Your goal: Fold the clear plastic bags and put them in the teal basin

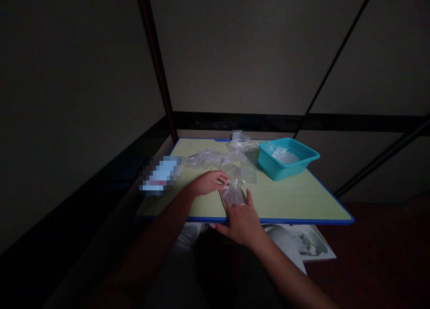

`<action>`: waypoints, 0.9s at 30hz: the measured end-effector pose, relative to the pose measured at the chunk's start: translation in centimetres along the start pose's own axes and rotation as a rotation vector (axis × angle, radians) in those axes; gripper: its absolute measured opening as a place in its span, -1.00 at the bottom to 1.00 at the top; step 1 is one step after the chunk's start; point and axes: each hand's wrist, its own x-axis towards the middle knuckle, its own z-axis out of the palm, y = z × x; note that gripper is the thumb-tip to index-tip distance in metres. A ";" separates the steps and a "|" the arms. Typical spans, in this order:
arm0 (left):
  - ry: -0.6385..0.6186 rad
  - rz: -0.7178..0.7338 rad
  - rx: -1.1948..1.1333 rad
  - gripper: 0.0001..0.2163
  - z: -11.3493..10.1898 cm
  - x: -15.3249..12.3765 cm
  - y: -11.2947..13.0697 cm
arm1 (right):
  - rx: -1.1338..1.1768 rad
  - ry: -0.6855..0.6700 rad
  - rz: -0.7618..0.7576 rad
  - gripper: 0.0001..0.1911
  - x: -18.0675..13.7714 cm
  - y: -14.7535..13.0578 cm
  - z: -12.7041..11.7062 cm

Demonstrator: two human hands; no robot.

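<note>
A small clear plastic bag (pixel 232 194) lies near the front edge of a pale green table (pixel 295 197) with a blue rim. My left hand (pixel 211 182) is curled at the bag's upper left, fingertips pinching its top edge. My right hand (pixel 242 219) lies flat at the table's front edge, fingers stretched out and pressing on the bag's lower part.
Several crumpled clear plastic bags (pixel 218 158) are strewn across the back of the table. A teal plastic tub (pixel 287 157) with something white inside stands at the back right. A blurred-out object (pixel 159 175) sits at the left edge. A printed sheet (pixel 309 243) lies below the table.
</note>
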 end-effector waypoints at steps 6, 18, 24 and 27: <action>-0.012 -0.042 -0.043 -0.57 -0.6 -0.2 -0.8 | -0.034 0.042 0.011 -0.11 -0.1 -0.1 0.2; -0.108 0.019 -0.138 -0.55 -0.7 0.1 -1.0 | -0.043 0.033 0.021 -0.06 0.0 -0.2 0.4; -0.127 0.004 -0.153 -0.55 -0.7 0.1 -1.2 | -0.050 0.040 0.012 -0.04 0.0 -0.1 0.5; -0.082 -0.030 -0.128 -0.60 -0.6 0.2 -1.3 | -0.031 -0.002 0.015 -0.14 -0.2 0.2 0.2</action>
